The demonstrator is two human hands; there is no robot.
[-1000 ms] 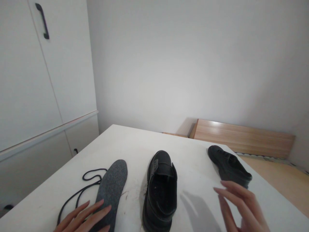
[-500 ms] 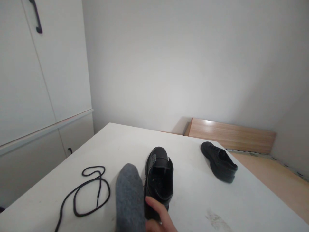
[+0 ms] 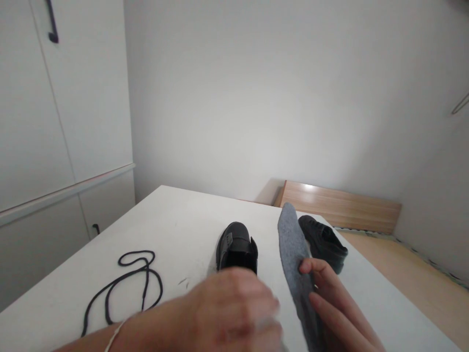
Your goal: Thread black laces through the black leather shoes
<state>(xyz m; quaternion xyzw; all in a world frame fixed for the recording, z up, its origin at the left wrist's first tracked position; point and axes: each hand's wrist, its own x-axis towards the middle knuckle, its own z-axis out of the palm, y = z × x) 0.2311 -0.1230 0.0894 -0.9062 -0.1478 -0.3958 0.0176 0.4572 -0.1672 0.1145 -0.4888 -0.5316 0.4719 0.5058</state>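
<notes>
The right hand (image 3: 330,303) pinches the grey insole (image 3: 292,239) upright, at 3 o'clock of the open black shoe (image 3: 236,247). The left hand (image 3: 234,308), blurred, covers that shoe's heel, and I cannot tell its grip. This looks like lining up the insole for fitting; next its toe end needs tipping toward 9 o'clock, into the shoe's mouth.

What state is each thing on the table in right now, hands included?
grey felt insole: lifted off the table, held in right hand.
left hand: blurred, in front of near shoe; grip unclear.
near black leather shoe: upright, unlaced.
far black leather shoe: upright, untouched, partly behind insole.
black shoelace: loose on white table.
white cupboard doors: shut.
</notes>
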